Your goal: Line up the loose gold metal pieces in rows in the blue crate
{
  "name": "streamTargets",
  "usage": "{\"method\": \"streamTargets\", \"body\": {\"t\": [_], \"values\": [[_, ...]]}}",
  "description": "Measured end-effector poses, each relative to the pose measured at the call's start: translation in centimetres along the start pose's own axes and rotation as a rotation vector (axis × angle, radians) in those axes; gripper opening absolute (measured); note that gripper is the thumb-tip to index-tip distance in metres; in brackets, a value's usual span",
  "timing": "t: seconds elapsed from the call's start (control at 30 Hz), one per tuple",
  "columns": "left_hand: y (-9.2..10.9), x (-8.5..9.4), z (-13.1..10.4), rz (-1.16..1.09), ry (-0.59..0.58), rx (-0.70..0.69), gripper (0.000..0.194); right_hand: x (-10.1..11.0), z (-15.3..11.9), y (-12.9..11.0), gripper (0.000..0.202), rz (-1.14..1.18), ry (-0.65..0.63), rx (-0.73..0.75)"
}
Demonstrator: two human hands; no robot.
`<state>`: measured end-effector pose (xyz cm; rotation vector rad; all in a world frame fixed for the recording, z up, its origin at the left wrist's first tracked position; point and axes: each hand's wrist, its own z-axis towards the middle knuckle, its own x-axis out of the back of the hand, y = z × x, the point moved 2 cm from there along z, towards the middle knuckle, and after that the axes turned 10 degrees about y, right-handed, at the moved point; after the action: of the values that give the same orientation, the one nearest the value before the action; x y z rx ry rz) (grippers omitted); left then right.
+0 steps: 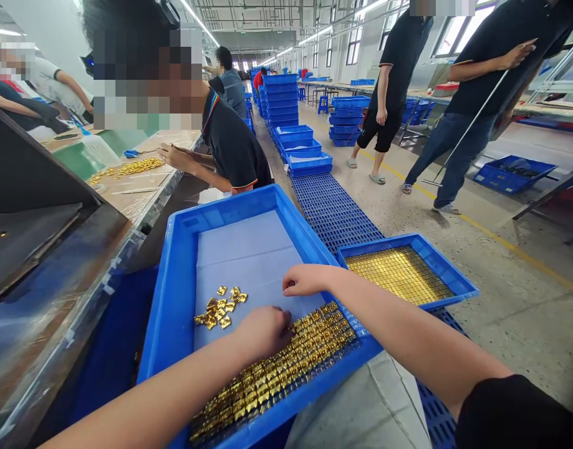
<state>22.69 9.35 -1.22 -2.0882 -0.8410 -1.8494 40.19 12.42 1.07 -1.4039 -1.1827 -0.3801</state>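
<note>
A blue plastic tray (176,249) lined with white paper (249,243) sits in front of me. Small square gold-coloured metal pieces (277,380) stand in tight rows along its near side. Farther in, a loose pile of the same pieces (216,312) lies on the paper. My left hand (265,330) is curled down at the edge of the rows, its fingertips mostly hidden. Just above the paper, to the right of it, my right hand (307,279) is closed with fingers curled inward. Whatever either hand may hold is too hidden to make out.
To the right, a second blue tray (466,290) filled with gold pieces rests on a blue slatted platform (335,202). A workbench (146,215) runs along the left, where a co-worker (234,143) handles gold pieces. Stacked blue crates (280,100) and two standing people are beyond.
</note>
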Motion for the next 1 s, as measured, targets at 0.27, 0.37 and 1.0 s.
{"method": "streamTargets", "body": {"t": [0.27,0.37,1.0], "values": [[0.1,0.8,-0.4,0.012,-0.013,0.052,0.018,-0.1,0.0,0.2,0.03,-0.015,-0.003,-0.003],[-2.7,2.9,-1.2,0.071,0.014,0.157,0.02,0.0,-0.3,0.0,0.029,-0.035,0.016,0.002],[-11.7,4.3,-2.9,0.07,0.035,0.384,0.021,-5.3,9.0,-6.5,0.025,-0.361,0.101,0.276]]}}
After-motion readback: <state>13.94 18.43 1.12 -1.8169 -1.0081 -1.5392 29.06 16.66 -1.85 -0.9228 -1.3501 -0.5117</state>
